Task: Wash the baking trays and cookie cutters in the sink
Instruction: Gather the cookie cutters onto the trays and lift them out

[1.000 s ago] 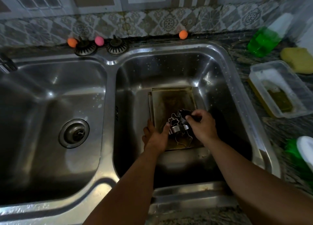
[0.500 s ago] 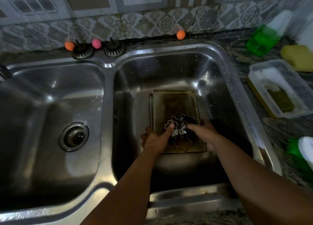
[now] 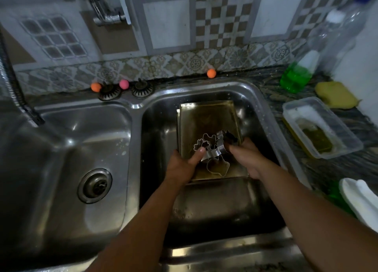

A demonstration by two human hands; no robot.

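Observation:
A stained metal baking tray point(image 3: 208, 120) lies on top of another in the right basin point(image 3: 157, 138) of a steel double sink. Several metal cookie cutters point(image 3: 212, 149) are piled on the tray's near half. My left hand point(image 3: 182, 165) grips the tray's left edge, with its thumb lying on top against a flower-shaped cutter. My right hand point(image 3: 247, 157) holds the tray's right edge beside the cutters, and its fingers are hidden under the rim. A dark piece sits among the cutters by my right thumb; what it is cannot be made out.
The left basin point(image 3: 81, 149) has a drain point(image 3: 94, 185) and a hose tap point(image 3: 12, 83) at far left. On the right counter are a green soap bottle point(image 3: 296, 75), a yellow sponge point(image 3: 335, 94) and a clear plastic tub point(image 3: 321, 126). Two sink strainers point(image 3: 142, 89) sit behind the basins.
My right hand has come down from above the cutters to the tray's right edge. My left hand has stayed on the left edge. The view has tilted upward.

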